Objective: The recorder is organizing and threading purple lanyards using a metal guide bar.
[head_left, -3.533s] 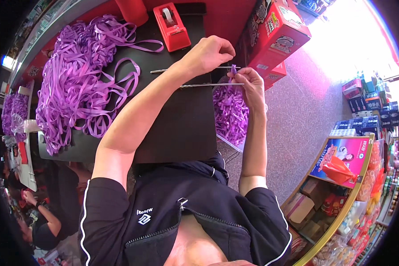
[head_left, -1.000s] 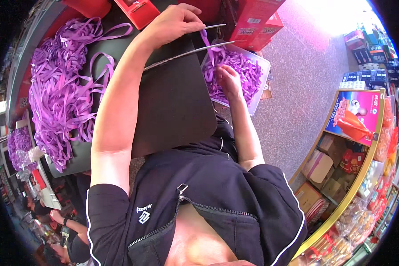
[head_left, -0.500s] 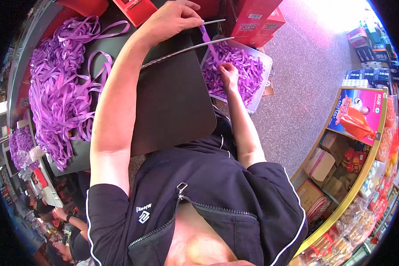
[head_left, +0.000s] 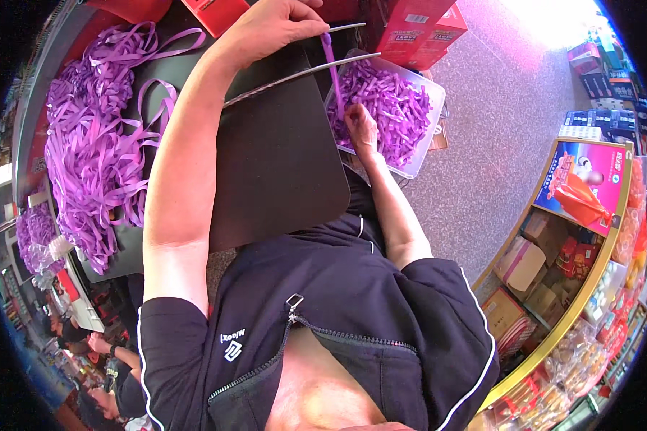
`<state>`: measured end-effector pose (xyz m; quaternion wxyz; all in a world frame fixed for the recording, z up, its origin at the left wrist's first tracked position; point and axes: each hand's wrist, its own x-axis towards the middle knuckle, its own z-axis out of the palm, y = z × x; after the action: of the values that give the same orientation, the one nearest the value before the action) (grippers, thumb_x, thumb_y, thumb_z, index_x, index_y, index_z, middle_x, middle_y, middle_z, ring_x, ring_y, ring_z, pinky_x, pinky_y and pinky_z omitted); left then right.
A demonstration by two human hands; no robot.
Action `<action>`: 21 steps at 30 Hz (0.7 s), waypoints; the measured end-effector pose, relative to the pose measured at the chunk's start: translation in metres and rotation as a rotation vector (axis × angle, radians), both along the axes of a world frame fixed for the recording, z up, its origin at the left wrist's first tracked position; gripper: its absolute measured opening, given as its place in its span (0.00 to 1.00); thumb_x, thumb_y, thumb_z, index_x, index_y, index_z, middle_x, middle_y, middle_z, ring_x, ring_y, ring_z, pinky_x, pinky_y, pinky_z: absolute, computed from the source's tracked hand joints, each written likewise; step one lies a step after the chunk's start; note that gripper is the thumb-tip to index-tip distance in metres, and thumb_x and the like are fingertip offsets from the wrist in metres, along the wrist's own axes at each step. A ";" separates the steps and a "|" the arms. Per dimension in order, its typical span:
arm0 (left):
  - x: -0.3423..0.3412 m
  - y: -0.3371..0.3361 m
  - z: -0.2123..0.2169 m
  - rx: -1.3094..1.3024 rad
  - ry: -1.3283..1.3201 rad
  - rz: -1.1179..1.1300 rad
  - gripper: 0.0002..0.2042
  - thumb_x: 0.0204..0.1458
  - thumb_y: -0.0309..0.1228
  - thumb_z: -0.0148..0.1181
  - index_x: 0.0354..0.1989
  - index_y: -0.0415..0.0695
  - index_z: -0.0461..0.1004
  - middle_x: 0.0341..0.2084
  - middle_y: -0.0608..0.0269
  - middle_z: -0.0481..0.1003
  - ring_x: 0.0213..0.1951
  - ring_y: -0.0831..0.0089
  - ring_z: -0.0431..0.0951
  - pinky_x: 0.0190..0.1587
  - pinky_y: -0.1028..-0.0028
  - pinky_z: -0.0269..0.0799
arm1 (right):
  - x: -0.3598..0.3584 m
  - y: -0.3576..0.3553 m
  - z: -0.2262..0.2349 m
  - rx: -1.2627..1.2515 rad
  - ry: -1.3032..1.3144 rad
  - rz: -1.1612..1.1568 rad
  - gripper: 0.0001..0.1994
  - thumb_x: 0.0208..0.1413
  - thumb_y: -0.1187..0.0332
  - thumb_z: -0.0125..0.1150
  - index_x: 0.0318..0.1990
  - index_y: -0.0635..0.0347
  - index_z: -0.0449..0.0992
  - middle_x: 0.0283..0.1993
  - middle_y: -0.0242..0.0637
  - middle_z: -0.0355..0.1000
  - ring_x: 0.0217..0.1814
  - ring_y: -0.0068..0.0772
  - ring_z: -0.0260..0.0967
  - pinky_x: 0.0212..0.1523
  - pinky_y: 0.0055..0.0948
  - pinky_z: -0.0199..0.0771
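A narrow purple ribbon (head_left: 333,72) runs between my hands at the table's far right edge. My left hand (head_left: 284,27) pinches its upper end beside the tips of two thin metal rods (head_left: 305,74). Lower down, the fingers of my right hand (head_left: 363,128) are closed on the ribbon's other end. That hand is over a white plastic bin (head_left: 433,118) heaped with short cut purple ribbon pieces (head_left: 395,108). On the left of the dark tabletop (head_left: 280,158) lies a large tangled pile of long purple ribbon (head_left: 93,144), with loose loops reaching toward my left forearm.
Red boxes (head_left: 417,32) stand just beyond the bin. A red box-shaped object (head_left: 216,14) sits at the table's far edge. To the right, a gold-edged display case (head_left: 553,251) holds cartons and packages. Other people (head_left: 115,366) are at the lower left.
My right hand has drawn slightly down and toward me, and the ribbon between my hands is now straighter and tighter. My left hand keeps its pinch.
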<state>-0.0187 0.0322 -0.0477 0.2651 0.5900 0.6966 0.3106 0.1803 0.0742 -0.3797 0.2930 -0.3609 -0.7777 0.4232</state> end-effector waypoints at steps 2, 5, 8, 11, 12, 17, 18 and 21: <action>0.001 -0.002 0.000 -0.002 -0.023 0.017 0.10 0.50 0.33 0.58 0.34 0.39 0.80 0.50 0.46 0.68 0.48 0.61 0.71 0.50 0.68 0.64 | 0.004 -0.002 0.002 0.094 0.016 0.033 0.04 0.49 0.72 0.58 0.33 0.57 0.71 0.34 0.40 0.71 0.37 0.46 0.70 0.37 0.38 0.70; -0.003 -0.003 0.000 0.012 0.020 -0.014 0.11 0.50 0.33 0.58 0.34 0.39 0.80 0.50 0.46 0.68 0.48 0.61 0.70 0.51 0.67 0.64 | 0.012 -0.007 0.007 0.238 0.079 0.123 0.05 0.48 0.74 0.57 0.34 0.58 0.73 0.34 0.39 0.71 0.37 0.45 0.70 0.37 0.37 0.70; 0.000 -0.002 0.003 -0.002 0.024 -0.009 0.11 0.51 0.34 0.57 0.34 0.40 0.80 0.51 0.45 0.68 0.49 0.59 0.70 0.51 0.66 0.64 | 0.028 -0.012 0.011 0.260 0.078 0.221 0.08 0.49 0.73 0.59 0.38 0.57 0.76 0.36 0.39 0.71 0.38 0.42 0.70 0.38 0.35 0.71; -0.002 -0.001 0.001 0.005 0.059 -0.023 0.12 0.51 0.35 0.57 0.34 0.40 0.80 0.52 0.44 0.67 0.51 0.56 0.69 0.53 0.65 0.64 | 0.050 -0.020 0.012 0.184 0.087 0.221 0.09 0.50 0.67 0.62 0.38 0.59 0.78 0.37 0.40 0.71 0.41 0.40 0.69 0.43 0.36 0.70; -0.003 -0.001 -0.001 0.014 0.058 -0.012 0.12 0.51 0.35 0.57 0.34 0.40 0.80 0.52 0.44 0.67 0.51 0.56 0.69 0.53 0.65 0.64 | 0.061 -0.021 0.015 0.192 0.086 0.232 0.09 0.50 0.67 0.62 0.38 0.59 0.78 0.37 0.40 0.71 0.41 0.40 0.69 0.43 0.36 0.70; -0.009 -0.002 -0.015 0.035 0.034 -0.019 0.12 0.51 0.36 0.57 0.36 0.40 0.80 0.53 0.46 0.67 0.52 0.58 0.69 0.53 0.67 0.63 | 0.122 -0.037 0.059 0.005 0.012 0.367 0.09 0.51 0.66 0.62 0.37 0.60 0.78 0.38 0.41 0.67 0.45 0.40 0.65 0.47 0.35 0.65; -0.011 -0.002 -0.021 0.041 0.009 -0.009 0.13 0.52 0.35 0.57 0.37 0.39 0.79 0.53 0.48 0.67 0.52 0.63 0.69 0.53 0.71 0.64 | 0.132 -0.041 0.079 0.020 -0.002 0.387 0.09 0.51 0.67 0.62 0.37 0.61 0.78 0.38 0.41 0.67 0.45 0.39 0.64 0.47 0.35 0.65; -0.014 0.000 -0.026 0.088 0.068 -0.026 0.13 0.51 0.35 0.57 0.36 0.37 0.79 0.53 0.45 0.67 0.52 0.61 0.70 0.53 0.70 0.64 | 0.168 -0.051 0.131 -0.084 -0.052 0.419 0.08 0.49 0.68 0.63 0.34 0.62 0.78 0.39 0.39 0.67 0.46 0.37 0.64 0.47 0.35 0.65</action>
<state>-0.0332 0.0326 -0.0739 0.2189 0.6202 0.6832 0.3173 0.3482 0.0232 -0.2492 0.1630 -0.2141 -0.8247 0.4975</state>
